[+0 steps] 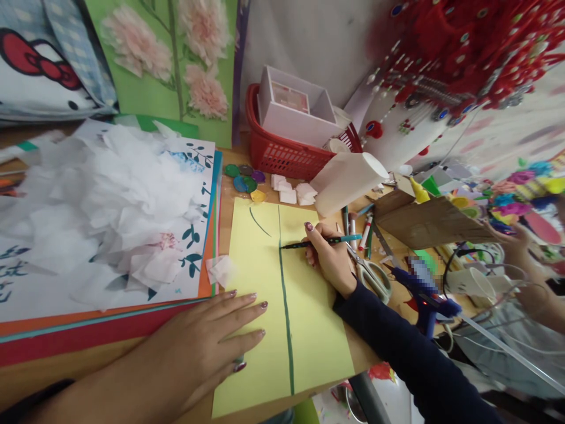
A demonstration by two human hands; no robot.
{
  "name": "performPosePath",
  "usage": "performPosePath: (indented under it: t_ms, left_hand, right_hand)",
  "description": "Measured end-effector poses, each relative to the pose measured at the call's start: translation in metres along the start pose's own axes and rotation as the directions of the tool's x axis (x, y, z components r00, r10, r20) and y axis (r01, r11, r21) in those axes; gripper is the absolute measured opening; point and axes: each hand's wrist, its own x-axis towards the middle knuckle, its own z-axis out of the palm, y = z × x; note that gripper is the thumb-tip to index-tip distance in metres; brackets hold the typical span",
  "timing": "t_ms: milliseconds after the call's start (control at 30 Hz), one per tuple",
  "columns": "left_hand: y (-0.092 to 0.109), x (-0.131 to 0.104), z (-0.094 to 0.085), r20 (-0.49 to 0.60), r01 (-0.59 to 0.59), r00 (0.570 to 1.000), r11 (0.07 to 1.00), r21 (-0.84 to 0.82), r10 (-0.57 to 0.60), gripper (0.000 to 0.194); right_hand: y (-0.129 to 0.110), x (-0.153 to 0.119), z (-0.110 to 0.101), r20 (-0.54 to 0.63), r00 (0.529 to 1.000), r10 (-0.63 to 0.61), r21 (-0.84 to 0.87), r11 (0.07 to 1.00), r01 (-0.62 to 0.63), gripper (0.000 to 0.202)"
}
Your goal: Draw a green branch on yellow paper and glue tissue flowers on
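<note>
A yellow sheet of paper [260, 377] lies on the wooden table, with a long dark green line [286, 318] down it and a short curved stroke near its top left. My right hand [329, 256] grips a green marker [298, 244], whose tip is at the long line. My left hand [212, 338] rests with spread fingers on the sheet's left edge, holding nothing. A piece of thin white paper [220, 270] lies above my left fingertips.
White tissue papers [110, 188] cover stacked sheets at left. Behind are a red basket [286, 156], a paper roll [348, 179] and paint discs [245, 179]. Scissors [373, 277], a blue glue gun [424, 297], a cardboard box [424, 221] and another person's hand [514, 244] are at right.
</note>
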Motion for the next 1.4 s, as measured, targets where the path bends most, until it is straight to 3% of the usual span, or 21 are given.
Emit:
performPosePath:
  t_ms: [533, 700, 867, 1067, 1200, 1400]
  left_hand:
    - [-0.001, 0.000, 0.002, -0.024, 0.000, 1.000, 0.999, -0.034, -0.001, 0.045]
    - [-0.001, -0.001, 0.000, -0.028, -0.007, 1.000, 1.000, -0.029, 0.006, 0.043]
    - [0.006, 0.003, -0.015, 0.012, -0.042, 0.999, 0.998, -0.037, 0.043, 0.042]
    - [0.013, 0.004, -0.023, -0.035, -0.146, 0.989, 0.988, -0.055, 0.144, 0.041]
    - [0.008, -0.001, -0.014, 0.010, -0.091, 0.996, 0.996, 0.026, 0.090, 0.042]
    - [0.002, -0.001, -0.009, 0.079, -0.064, 0.995, 0.997, -0.032, 0.066, 0.056]
  right_hand:
    - [0.003, 0.004, 0.001, -0.019, 1.000, -0.015, 0.051, 0.999, 0.016, 0.042]
    - [-0.001, 0.005, -0.003, 0.051, 0.999, -0.007, 0.095, 0.995, 0.002, 0.042]
    - [-0.006, 0.004, -0.009, 0.127, 0.991, -0.048, 0.113, 0.993, 0.033, 0.034]
    - [-0.011, -0.002, -0.006, 0.072, 0.996, -0.052, 0.056, 0.997, 0.048, 0.042]
    - [-0.007, -0.007, -0.006, 0.009, 0.999, -0.049, -0.022, 0.999, 0.049, 0.051]
    - [-0.003, -0.007, -0.009, 0.080, 0.995, -0.067, -0.096, 0.993, 0.075, 0.049]
